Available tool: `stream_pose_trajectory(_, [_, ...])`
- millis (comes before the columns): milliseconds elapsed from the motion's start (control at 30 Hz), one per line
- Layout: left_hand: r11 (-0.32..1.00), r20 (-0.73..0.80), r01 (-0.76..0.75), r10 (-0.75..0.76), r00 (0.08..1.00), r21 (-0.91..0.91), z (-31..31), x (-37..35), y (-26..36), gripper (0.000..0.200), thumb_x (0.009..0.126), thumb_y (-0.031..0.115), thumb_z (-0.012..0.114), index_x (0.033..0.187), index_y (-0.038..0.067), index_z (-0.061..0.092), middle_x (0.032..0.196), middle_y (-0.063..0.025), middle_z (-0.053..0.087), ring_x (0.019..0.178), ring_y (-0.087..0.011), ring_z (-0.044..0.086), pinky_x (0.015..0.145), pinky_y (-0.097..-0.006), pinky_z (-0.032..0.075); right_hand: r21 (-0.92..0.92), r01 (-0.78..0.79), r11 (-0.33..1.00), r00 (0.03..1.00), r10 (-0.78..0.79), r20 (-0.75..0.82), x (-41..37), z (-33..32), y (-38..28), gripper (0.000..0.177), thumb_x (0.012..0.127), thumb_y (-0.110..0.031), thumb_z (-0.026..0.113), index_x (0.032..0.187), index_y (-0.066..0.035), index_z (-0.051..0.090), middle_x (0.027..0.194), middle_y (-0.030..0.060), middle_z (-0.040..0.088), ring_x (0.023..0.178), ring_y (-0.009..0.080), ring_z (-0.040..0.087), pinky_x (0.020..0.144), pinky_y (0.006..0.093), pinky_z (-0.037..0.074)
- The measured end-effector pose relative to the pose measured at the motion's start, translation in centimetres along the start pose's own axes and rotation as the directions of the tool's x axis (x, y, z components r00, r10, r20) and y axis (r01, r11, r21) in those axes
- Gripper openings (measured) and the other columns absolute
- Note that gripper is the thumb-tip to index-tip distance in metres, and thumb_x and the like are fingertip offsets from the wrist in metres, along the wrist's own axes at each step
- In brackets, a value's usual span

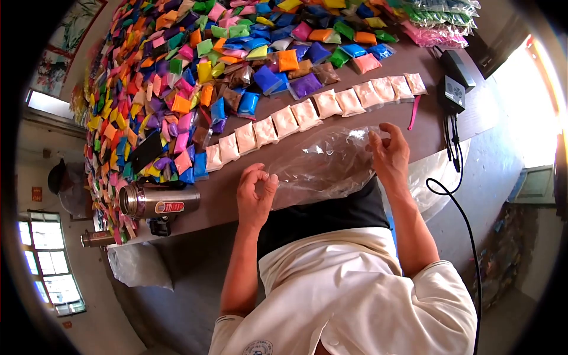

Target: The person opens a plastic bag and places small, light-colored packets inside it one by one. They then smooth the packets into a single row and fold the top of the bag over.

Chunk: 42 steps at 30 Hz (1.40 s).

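Note:
Between my two hands a clear plastic bag (pixel 322 163) is stretched out over the front edge of the table. My left hand (pixel 256 192) pinches its left end, with the fingers curled in. At the other end my right hand (pixel 390 155) grips the bag between thumb and fingers. The bag looks creased and see-through, with nothing visible inside. Just beyond it, a curved row of several small packets with pale peach filling (pixel 285 121) lies side by side on the brown table (pixel 438 127).
Many colourful small packets (pixel 195 77) heap up across the back and left. A steel flask (pixel 160 201) lies at the left, near a black phone-like object (pixel 146 152). To the right are a pink strip (pixel 413 112), a black device (pixel 453 94) and its cable (pixel 467 219).

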<state>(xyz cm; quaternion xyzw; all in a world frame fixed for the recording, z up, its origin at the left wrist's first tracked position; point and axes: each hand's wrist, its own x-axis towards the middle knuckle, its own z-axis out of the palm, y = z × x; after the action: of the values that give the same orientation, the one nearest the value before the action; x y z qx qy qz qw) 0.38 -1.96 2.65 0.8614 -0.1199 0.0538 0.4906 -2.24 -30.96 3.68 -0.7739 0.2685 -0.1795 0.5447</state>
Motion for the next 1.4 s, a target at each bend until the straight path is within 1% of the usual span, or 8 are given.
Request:
stream_pose_trajectory(267, [0.991, -0.06, -0.052, 0.06, 0.996, 0.124, 1.4, -0.6, -1.3, 0.036, 0.091, 0.033, 0.071, 0.076, 0.001, 0.062, 0.108, -0.0134, 0.065, 0.097, -0.0291, 0.061, 0.08, -0.0377, 0.048, -0.063, 0.093, 0.994, 0.993, -0.097, -0.07, 0.7, -0.6, 0.7, 0.04, 0.094, -0.028, 0.067, 0.122, 0.0, 0.06, 0.098, 0.0161, 0.07, 0.069, 0.0238, 0.068, 0.068, 0.0342, 0.053])
stream_pose_trajectory(333, [0.977, -0.087, -0.108, 0.126, 0.988, 0.182, 1.8, -0.8, -1.5, 0.036, 0.09, 0.032, 0.071, 0.074, 0.001, 0.062, 0.106, -0.012, 0.065, 0.094, -0.0293, 0.061, 0.08, -0.0383, 0.049, -0.311, 0.342, 0.887, 0.902, -0.402, -0.155, 1.0, -0.8, 0.9, 0.035, 0.09, -0.022, 0.071, 0.117, -0.001, 0.063, 0.106, 0.0151, 0.069, 0.077, 0.0262, 0.068, 0.072, 0.0352, 0.053])
stream_pose_trajectory(467, [0.945, -0.108, -0.166, 0.203, 0.973, 0.281, 2.2, -0.6, -1.0, 0.033, 0.088, 0.027, 0.073, 0.07, 0.001, 0.062, 0.104, -0.0103, 0.065, 0.089, -0.0292, 0.06, 0.081, -0.0405, 0.047, -0.203, 0.258, 0.945, 0.947, -0.288, -0.141, -0.6, -1.2, -1.5, 0.028, 0.084, -0.012, 0.074, 0.109, -0.002, 0.066, 0.106, 0.0132, 0.068, 0.087, 0.03, 0.066, 0.077, 0.0386, 0.052])
stream_pose_trajectory(533, [0.927, -0.109, -0.176, 0.223, 0.969, 0.331, 2.3, -0.8, -0.9, 0.031, 0.086, 0.026, 0.074, 0.07, 0.002, 0.062, 0.103, -0.0099, 0.065, 0.088, -0.0289, 0.06, 0.081, -0.0406, 0.047, -0.272, 0.716, 0.643, 0.675, -0.737, 0.035, -0.9, -1.0, -2.1, 0.023, 0.078, -0.003, 0.074, 0.1, -0.003, 0.068, 0.104, 0.0116, 0.067, 0.092, 0.0314, 0.064, 0.081, 0.0394, 0.051])
stream_pose_trajectory(600, [0.924, -0.119, -0.184, 0.235, 0.965, 0.336, 2.5, -0.7, -1.0, 0.03, 0.084, 0.024, 0.075, 0.068, 0.003, 0.061, 0.1, -0.0087, 0.066, 0.087, -0.0283, 0.06, 0.082, -0.0404, 0.045, -0.155, 0.814, 0.56, 0.581, -0.79, 0.193, -1.8, -0.2, -3.2, 0.024, 0.076, 0.0, 0.071, 0.099, -0.004, 0.069, 0.103, 0.0117, 0.068, 0.091, 0.0309, 0.062, 0.08, 0.0371, 0.051])
stream_pose_trajectory(767, [0.912, -0.13, -0.203, 0.264, 0.956, 0.357, 2.6, -0.7, -1.3, 0.029, 0.083, 0.024, 0.075, 0.067, 0.005, 0.061, 0.099, -0.0077, 0.066, 0.087, -0.0278, 0.061, 0.083, -0.0403, 0.045, -0.086, 0.758, 0.646, 0.595, -0.632, 0.496, -2.4, 2.5, -1.1, 0.018, 0.085, -0.005, 0.066, 0.102, -0.004, 0.067, 0.099, 0.0105, 0.067, 0.09, 0.0302, 0.063, 0.077, 0.0409, 0.051])
stream_pose_trajectory(867, [0.905, -0.122, -0.211, 0.272, 0.955, 0.369, 2.5, -0.9, -0.8, 0.029, 0.084, 0.024, 0.074, 0.068, 0.004, 0.061, 0.1, -0.0082, 0.066, 0.089, -0.0284, 0.06, 0.083, -0.0399, 0.045, -0.195, 0.65, 0.735, 0.719, -0.511, 0.471, -2.4, 2.8, 0.1, 0.017, 0.088, -0.011, 0.066, 0.103, -0.004, 0.068, 0.097, 0.0107, 0.067, 0.089, 0.0324, 0.065, 0.077, 0.0407, 0.053])
stream_pose_trajectory(1400, [0.866, -0.099, -0.253, 0.325, 0.941, 0.431, 2.7, -0.9, -0.8, 0.027, 0.086, 0.024, 0.071, 0.071, 0.004, 0.061, 0.099, -0.0092, 0.065, 0.091, -0.0294, 0.06, 0.085, -0.0414, 0.045, -0.363, 0.645, 0.673, 0.73, -0.401, 0.554, -1.7, 4.0, -0.8, 0.011, 0.084, -0.017, 0.068, 0.09, -0.008, 0.067, 0.092, 0.0082, 0.064, 0.087, 0.0298, 0.066, 0.07, 0.0424, 0.052])
